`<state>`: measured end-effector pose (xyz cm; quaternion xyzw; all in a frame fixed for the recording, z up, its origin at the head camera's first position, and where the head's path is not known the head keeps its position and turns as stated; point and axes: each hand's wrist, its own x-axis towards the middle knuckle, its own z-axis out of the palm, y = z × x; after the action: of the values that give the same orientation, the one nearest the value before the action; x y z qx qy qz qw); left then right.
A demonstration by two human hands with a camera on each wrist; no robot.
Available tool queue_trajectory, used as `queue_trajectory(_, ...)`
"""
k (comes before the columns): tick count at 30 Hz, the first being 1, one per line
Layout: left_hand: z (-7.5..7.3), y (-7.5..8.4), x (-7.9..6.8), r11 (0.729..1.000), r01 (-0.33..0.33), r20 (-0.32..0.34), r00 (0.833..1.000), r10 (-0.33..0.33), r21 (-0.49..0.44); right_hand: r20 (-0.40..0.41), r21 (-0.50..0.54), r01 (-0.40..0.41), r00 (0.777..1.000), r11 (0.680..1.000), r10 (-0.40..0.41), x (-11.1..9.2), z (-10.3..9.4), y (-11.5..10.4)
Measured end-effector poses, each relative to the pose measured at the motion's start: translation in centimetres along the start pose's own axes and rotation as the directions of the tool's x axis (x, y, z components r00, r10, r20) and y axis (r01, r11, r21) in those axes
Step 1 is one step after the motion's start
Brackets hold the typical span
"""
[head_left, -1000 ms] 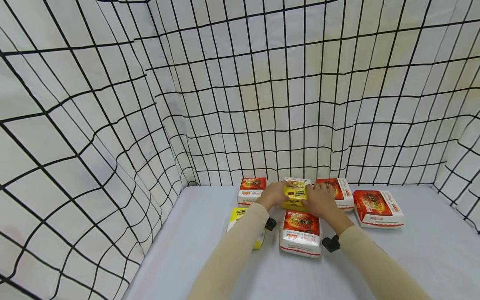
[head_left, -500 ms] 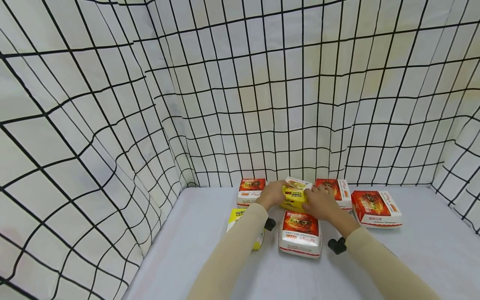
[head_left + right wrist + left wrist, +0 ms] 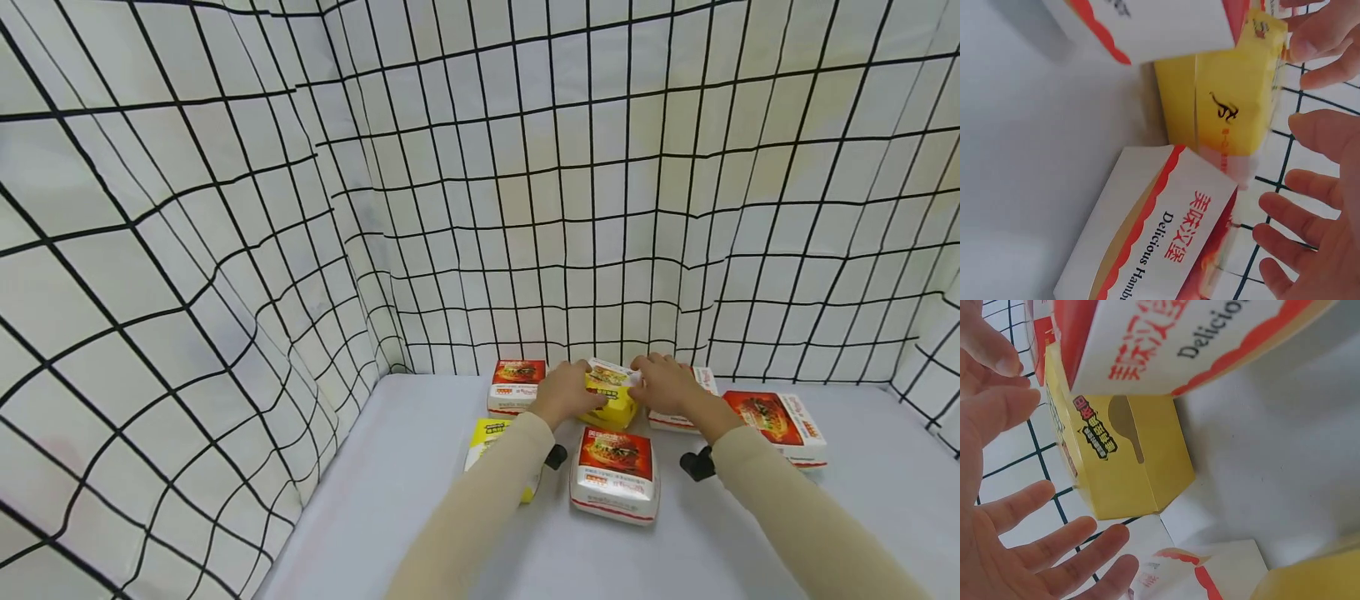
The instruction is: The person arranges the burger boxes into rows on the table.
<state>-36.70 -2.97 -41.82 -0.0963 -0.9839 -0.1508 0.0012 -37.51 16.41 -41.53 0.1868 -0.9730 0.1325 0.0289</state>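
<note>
White tabletop (image 3: 390, 475) bears a black-printed yellow box (image 3: 1125, 481).

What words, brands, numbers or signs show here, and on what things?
"美味汉堡": front red-and-white box, left wrist view.
"Delicio", cut off by the frame: same place.
"美味汉堡": lower red-and-white box, right wrist view.
"Delicious Hamb", cut off: same place.
Middle yellow box: dark label, black mark and red print, too small or blurred.
Other boxes: too small.
</note>
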Motion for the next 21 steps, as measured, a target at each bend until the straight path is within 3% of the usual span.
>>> queue_trajectory(11, 1.2, 1.2, 0.0, 0.998, -0.005, 0.038, 0.999, 0.003, 0.056, 0.066, -0.101, -0.032, 0.997, 0.994, 0.039, 1.1, 1.2, 0.8)
queue_trajectory(21, 1.4, 1.6, 0.2, 0.998, 0.055, 0.056, 0.997, -0.058, 0.044, 0.069, -0.081, -0.038, 0.997, 0.996, 0.044, 0.9, 1.4, 0.8)
